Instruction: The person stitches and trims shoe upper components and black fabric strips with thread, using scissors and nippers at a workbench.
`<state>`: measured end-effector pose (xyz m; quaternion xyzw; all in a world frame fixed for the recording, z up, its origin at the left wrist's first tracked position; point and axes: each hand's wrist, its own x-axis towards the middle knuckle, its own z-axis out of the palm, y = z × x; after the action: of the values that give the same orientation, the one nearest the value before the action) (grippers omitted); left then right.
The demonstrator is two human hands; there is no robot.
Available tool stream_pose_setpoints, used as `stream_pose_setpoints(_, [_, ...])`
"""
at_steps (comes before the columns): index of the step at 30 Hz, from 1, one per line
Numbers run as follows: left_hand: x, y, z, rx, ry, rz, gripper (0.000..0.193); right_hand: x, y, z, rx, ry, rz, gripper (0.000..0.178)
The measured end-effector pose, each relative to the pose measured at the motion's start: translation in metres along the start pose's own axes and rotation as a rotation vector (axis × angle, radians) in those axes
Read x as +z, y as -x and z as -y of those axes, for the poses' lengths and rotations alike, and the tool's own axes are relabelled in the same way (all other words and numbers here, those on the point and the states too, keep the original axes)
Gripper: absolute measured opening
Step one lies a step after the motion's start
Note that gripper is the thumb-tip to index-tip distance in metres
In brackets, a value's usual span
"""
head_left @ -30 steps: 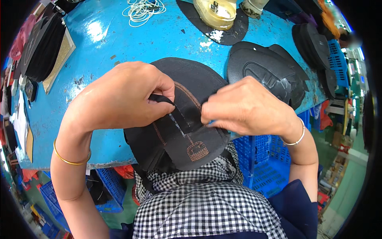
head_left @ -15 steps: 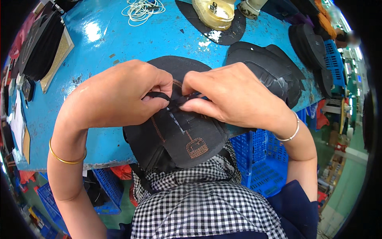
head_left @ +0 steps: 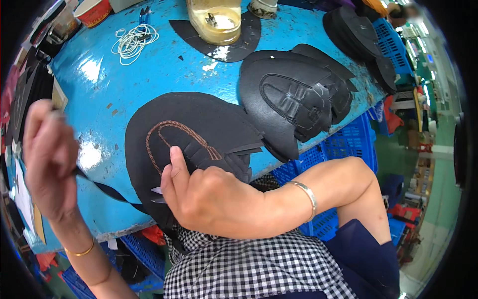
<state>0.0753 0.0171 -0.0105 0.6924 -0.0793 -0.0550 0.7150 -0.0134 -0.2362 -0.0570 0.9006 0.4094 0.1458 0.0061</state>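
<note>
On the near side of the table lies a black, rounded leather-like upper piece with brown curved stitching. My right hand rests across its near part with fingers curled. Two small pale pointed tips stick out beside those fingers; they look like blades, but the rest is hidden. Raised at the left, my left hand is closed and blurred by motion. A narrow black strip runs from it down to the piece's near left edge.
More black stitched pieces lie overlapped to the right, with a dark stack beyond. A glue container stands on a black sheet at the back. Coiled white cord lies far left. Blue crates sit below the table edge.
My hands have separated: the left has swung out left with the strip stretched, the right has come down nearer. The black piece has turned, showing its curved stitching, and the view has shifted.
</note>
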Motion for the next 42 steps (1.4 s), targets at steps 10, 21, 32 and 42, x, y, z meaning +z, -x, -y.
stream_pose_setpoints(10, [0.065,0.036,-0.03,0.195,-0.193,0.039,0.014,-0.018,0.017,-0.116,0.758,-1.236,-0.401,0.025])
stream_pose_setpoints(21, [0.233,-0.009,0.059,0.744,-1.064,0.767,0.016,0.081,0.112,-0.221,0.88,-1.873,-1.32,0.032])
stream_pose_setpoints(32, [0.263,-0.021,0.07,0.739,-1.279,0.815,0.018,0.06,0.096,-0.195,0.867,-1.802,-1.36,0.017])
stream_pose_setpoints(42, [0.263,-0.015,0.086,0.682,-1.26,0.721,0.022,0.065,0.086,-0.19,0.912,-1.638,-1.322,0.023])
